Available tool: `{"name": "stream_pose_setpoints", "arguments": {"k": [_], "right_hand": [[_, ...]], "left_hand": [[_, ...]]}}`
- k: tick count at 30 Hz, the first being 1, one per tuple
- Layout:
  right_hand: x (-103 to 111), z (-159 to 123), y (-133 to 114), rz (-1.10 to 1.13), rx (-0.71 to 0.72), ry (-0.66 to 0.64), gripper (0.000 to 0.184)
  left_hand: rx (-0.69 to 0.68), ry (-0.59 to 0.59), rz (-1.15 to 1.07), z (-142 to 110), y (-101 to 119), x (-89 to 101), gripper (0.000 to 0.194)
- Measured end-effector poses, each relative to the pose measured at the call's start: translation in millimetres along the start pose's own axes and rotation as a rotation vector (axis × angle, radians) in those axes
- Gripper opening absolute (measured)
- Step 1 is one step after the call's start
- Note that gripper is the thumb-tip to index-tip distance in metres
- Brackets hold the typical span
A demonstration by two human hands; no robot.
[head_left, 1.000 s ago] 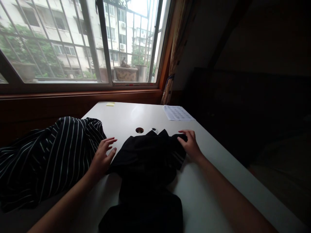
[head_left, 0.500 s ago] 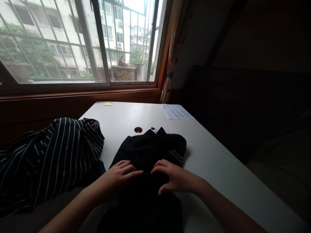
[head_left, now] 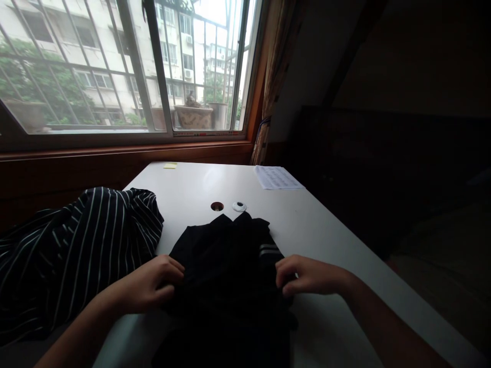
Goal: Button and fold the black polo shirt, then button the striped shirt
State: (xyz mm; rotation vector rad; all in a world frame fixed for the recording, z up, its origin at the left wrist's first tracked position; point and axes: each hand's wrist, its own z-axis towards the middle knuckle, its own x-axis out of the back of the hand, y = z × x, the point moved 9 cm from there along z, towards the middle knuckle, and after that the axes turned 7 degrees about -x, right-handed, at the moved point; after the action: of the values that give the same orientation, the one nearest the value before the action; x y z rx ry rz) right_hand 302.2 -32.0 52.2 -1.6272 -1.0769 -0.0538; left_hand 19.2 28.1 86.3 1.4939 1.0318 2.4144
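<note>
A black garment [head_left: 226, 271], which looks like a collared shirt, lies on the white table [head_left: 326, 240] in front of me. Its collar points toward the window, and light stripes cross its right side. My left hand [head_left: 155, 281] has its fingers curled at the garment's left edge. On the opposite edge, below the stripes, my right hand [head_left: 301, 276] pinches the cloth between thumb and fingers. The garment's lower part is too dark to make out its folds.
A striped dark cloth [head_left: 92, 245] is heaped at the left. Beyond the collar are a round hole [head_left: 217, 206] and a white cap [head_left: 239, 206]. Paper sheets [head_left: 278, 178] and a yellow note [head_left: 170, 165] lie toward the far edge, below the window [head_left: 164, 71].
My hands have moved apart from the garment's middle to its two side edges, and their fingers have closed. The garment's far end has drawn nearer and narrowed, uncovering the white cap.
</note>
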Motion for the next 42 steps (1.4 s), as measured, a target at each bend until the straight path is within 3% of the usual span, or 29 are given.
{"name": "stream_pose_setpoints", "arguments": {"k": [3, 5, 7, 9, 11, 14, 16, 19, 24, 27, 30, 32, 34, 38, 42], "right_hand": [[16.9, 1.4, 8.3, 0.116, -0.082, 0.041, 0.027], [41.1, 9.3, 8.1, 0.136, -0.064, 0.261, 0.031], [66.2, 18.1, 3.0, 0.105, 0.012, 0.528, 0.030], [80.6, 31.7, -2.5, 0.090, 0.102, 0.685, 0.032], [87.7, 50.7, -6.7, 0.053, 0.169, 0.742, 0.037], [94.0, 80.3, -9.5, -0.045, 0.195, 0.756, 0.049], [93.4, 98.5, -11.4, -0.086, 0.200, 0.712, 0.046], [85.5, 116.3, -17.3, -0.111, 0.220, 0.651, 0.021], [63.1, 110.0, -36.9, -0.073, 0.306, 0.700, 0.016], [53.1, 81.4, -51.2, -0.023, 0.448, 0.855, 0.027], [41.7, 52.6, -56.2, -0.061, 0.552, 1.017, 0.036], [31.2, 45.9, -55.4, -0.135, 0.576, 1.049, 0.038], [23.3, 50.2, -50.4, -0.211, 0.532, 1.048, 0.035], [15.7, 73.1, -38.3, -0.299, 0.393, 0.972, 0.027], [15.3, 82.5, -33.4, -0.343, 0.325, 0.950, 0.023]], "left_hand": [[0.033, -0.124, -0.164, 1.7, 0.6, -16.3, 0.015], [0.058, -0.123, -0.203, 7.0, -1.8, -23.2, 0.019], [0.088, -0.038, -0.171, 13.3, -10.9, -23.5, 0.023], [0.095, 0.095, -0.067, 17.1, -23.7, -18.4, 0.027], [0.082, 0.220, 0.085, 16.1, -37.3, -12.6, 0.032], [0.101, 0.287, 0.249, 9.9, -60.6, -12.3, 0.046], [0.133, 0.283, 0.296, 6.0, -75.0, -14.8, 0.053], [0.160, 0.245, 0.326, 3.9, -86.9, -20.5, 0.059], [0.210, 0.127, 0.308, 4.8, -83.0, -27.6, 0.051], [0.224, 0.179, 0.419, 0.8, -66.3, -4.1, 0.047], [0.181, 0.445, 0.582, -10.8, -42.8, 41.4, 0.034], [0.152, 0.533, 0.671, -16.3, -34.5, 57.4, 0.030], [0.141, 0.463, 0.729, -13.1, -37.2, 53.1, 0.035], [0.165, 0.235, 0.738, -0.7, -55.7, 18.4, 0.052], [0.070, 0.192, 0.674, 8.0, -50.8, -3.5, 0.039]]}}
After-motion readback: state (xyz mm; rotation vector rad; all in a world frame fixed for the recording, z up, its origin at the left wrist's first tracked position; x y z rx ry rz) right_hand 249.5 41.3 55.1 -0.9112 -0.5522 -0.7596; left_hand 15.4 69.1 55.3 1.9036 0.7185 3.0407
